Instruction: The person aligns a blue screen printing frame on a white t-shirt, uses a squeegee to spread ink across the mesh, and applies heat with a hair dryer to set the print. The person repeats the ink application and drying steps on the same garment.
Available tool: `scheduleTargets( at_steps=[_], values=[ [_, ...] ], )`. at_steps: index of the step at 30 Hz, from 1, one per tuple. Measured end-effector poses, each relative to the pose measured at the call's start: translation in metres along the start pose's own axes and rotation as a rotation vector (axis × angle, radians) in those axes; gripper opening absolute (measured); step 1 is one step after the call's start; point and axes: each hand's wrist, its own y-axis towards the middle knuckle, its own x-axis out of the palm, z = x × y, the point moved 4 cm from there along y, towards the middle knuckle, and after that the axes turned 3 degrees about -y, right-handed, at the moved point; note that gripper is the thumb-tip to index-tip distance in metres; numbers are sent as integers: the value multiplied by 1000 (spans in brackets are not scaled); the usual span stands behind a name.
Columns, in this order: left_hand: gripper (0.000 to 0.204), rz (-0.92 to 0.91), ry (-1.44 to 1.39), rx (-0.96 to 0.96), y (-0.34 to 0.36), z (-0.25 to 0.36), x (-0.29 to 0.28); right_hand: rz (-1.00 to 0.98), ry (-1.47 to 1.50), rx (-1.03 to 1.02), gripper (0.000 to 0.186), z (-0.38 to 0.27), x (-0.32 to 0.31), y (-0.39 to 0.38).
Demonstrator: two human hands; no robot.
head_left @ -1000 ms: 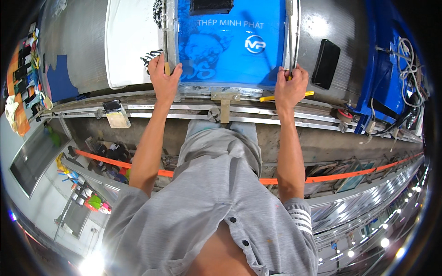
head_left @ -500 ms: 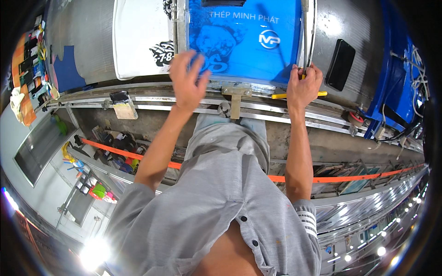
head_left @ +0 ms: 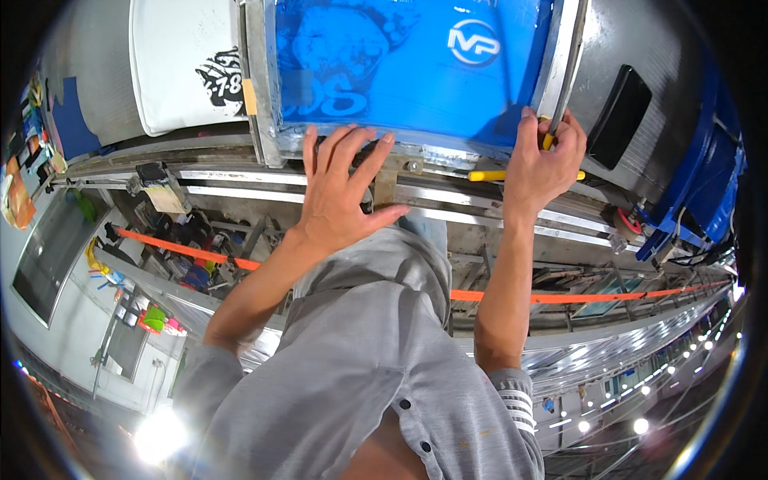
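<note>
A screen-printing frame (head_left: 267, 120) with metal side bars stands in front of me. Inside it is a bright blue sheet (head_left: 400, 96) with a white round logo and darker blue shapes at the left. My left hand (head_left: 340, 188) has its fingers spread, fingertips at the frame's near edge; whether they touch is unclear. At the near right corner, my right hand (head_left: 548, 160) pinches the yellow-ended metal rod (head_left: 547, 141) that runs along the frame's right side. A yellow bar (head_left: 486, 176) passes beneath that hand and sticks out on both sides.
A white cloth with black print (head_left: 180, 72) lies left of the frame. A black phone (head_left: 622, 116) rests on the grey board at the right. Metal rails (head_left: 448, 196) run along the near edge, carrying a small block (head_left: 164, 192) at left. Blue sheeting (head_left: 692, 176) hangs far right.
My left hand has come down from over the blue sheet to the frame's near edge, fingers spread. My right hand keeps its hold at the corner. The view has shifted to the right.
</note>
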Motion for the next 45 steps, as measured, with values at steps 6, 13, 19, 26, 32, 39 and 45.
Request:
scheduleTargets(
  at_steps=[6, 13, 19, 26, 32, 39, 45],
  values=[
    [84, 3, 85, 44, 61, 23, -5, -27, 0, 38, 22, -3, -1, 1],
    [92, -124, 151, -25, 84, 37, 30, 9, -42, -20, 21, -4, -1, -2],
    [93, -116, 184, -8, 84, 37, 30, 31, -47, -8, 21, -7, -1, -3],
    [95, -124, 174, -18, 84, 38, 29, -10, -50, -6, 21, -2, -2, 2],
    [89, -131, 169, -22, 84, 37, 29, -40, 23, 71, 22, 0, -2, 2],
    [79, -124, 158, -17, 84, 39, 27, 26, 0, -15, 25, -3, -2, 1],
    [80, -128, 62, 21, 75, 36, 16, 15, -65, -53, 26, -2, 1, -1]
  ],
)
